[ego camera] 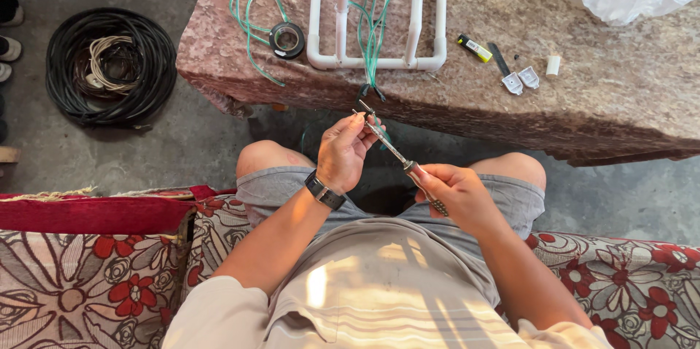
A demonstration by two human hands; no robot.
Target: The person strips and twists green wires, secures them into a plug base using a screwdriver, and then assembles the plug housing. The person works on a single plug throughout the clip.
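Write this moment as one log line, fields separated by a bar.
left hand: pinches small part at screwdriver tip | right hand: holds handle | table: white pipe frame, green wire, tape roll

Both forearms reach forward over the knees. The left hand [343, 152] pinches with raised fingertips. The right hand [456, 192] is curled closed.

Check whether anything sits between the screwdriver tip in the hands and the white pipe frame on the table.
Nothing visible does. The screwdriver, gripped by the right hand and steadied by the left hand, points up toward the white pipe frame; only green wires and the table edge lie there.
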